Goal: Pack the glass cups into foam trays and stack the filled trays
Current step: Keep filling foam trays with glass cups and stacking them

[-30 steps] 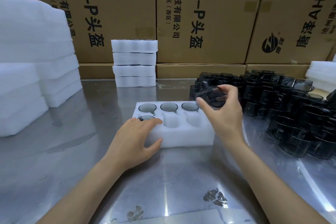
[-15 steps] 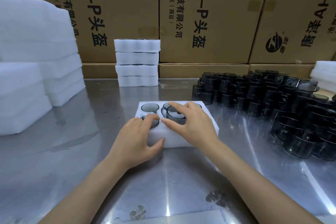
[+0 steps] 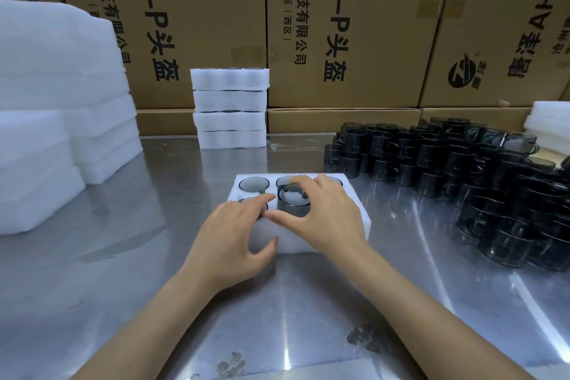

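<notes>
Cup [image 3: 293, 202] lowered into tray [image 3: 354, 194], R hand [image 3: 327, 216] gripping, L hand [image 3: 237, 234] steadying

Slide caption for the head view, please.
Right hand seats a cup in the foam tray; left hand steadies it.

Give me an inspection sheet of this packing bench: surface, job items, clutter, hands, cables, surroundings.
Surface: shiny metal table, with dark smudges near the front edge.
Job items: foam tray holds seated cups; another glass cup sits partly in the middle front pocket. Loose cups are piled at right. Four filled trays are stacked at the back.
Clutter: foam stacks at left.
Hands: right hand grips the cup; left hand rests on the tray's front left.
Cables: nothing seen.
Surroundings: printed cardboard boxes behind.
</notes>
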Tool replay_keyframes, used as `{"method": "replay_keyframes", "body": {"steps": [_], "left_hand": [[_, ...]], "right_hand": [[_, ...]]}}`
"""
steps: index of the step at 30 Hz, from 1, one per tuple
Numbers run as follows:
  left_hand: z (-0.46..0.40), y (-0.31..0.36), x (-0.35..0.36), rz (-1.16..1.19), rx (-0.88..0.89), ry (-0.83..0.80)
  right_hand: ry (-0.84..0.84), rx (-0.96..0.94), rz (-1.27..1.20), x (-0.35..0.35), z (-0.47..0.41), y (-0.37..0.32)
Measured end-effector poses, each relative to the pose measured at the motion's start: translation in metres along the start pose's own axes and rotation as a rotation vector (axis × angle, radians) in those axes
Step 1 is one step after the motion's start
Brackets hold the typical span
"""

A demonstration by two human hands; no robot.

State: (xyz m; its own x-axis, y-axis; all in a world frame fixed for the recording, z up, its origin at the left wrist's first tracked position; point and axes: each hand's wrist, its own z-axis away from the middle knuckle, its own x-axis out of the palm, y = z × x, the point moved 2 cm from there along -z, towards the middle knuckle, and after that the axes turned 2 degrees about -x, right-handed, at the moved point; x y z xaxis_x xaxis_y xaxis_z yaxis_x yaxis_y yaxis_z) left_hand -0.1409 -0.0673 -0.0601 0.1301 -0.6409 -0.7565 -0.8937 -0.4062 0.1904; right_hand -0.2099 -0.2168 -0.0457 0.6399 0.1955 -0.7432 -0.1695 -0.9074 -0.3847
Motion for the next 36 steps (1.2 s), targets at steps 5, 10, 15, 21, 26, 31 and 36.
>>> {"method": "replay_keyframes", "body": {"steps": [5, 10, 15, 21, 26, 31, 36], "left_hand": [[-0.001, 0.003, -0.003, 0.028, 0.109, 0.023], [0.003, 0.008, 0.006, -0.025, 0.195, -0.073], [-0.001, 0.011, 0.007, -0.001, 0.142, -0.019], [0.001, 0.005, 0.012, -0.08, 0.2, -0.08], [0.0, 0.005, 0.009, -0.037, 0.176, -0.073], [-0.001, 0.006, 0.009, -0.044, 0.183, -0.067], [-0.001, 0.008, 0.007, -0.047, 0.167, -0.077]], "right_hand": [[0.002, -0.171, -0.005, -0.018, 0.008, 0.012], [-0.245, -0.192, 0.148, -0.016, 0.014, 0.019], [-0.247, -0.182, 0.158, -0.013, 0.014, 0.02], [-0.14, -0.107, -0.025, -0.018, 0.012, 0.02], [0.215, 0.253, 0.109, -0.047, 0.0, 0.059], [-0.082, 0.818, 0.443, -0.065, 0.008, 0.112], [-0.134, 0.88, 0.481, -0.068, 0.009, 0.123]]}}
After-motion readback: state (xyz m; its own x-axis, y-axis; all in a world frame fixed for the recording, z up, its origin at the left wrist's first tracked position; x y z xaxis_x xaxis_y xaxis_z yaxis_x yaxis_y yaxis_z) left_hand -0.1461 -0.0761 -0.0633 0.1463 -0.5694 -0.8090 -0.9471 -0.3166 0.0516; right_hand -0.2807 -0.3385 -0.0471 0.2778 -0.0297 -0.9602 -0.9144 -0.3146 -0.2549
